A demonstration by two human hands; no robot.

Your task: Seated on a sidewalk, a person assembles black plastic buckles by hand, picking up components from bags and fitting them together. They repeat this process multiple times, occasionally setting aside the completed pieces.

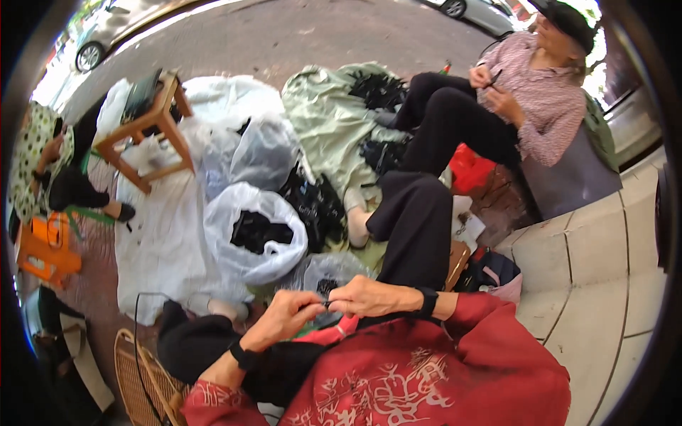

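My left hand (286,314) and my right hand (371,297) meet in front of my red top, fingertips pinched together. Between them is a small black piece (327,304), mostly covered by the fingers; its kind cannot be made out. Just beyond my hands lies a clear plastic bag (344,267) with some black bits in it. Further off to the left, a larger whitish plastic bag (219,226) stands with its mouth open, and small black pieces (261,233) fill it. A heap of loose black pieces (317,206) lies beside that bag.
A co-worker (543,92) sits at the right, also holding a small dark thing. Another person (42,153) sits at the far left. A wooden stool (167,113) rests on white sheeting (153,238); an orange bag (50,250) and a wicker basket (135,373) stand left.
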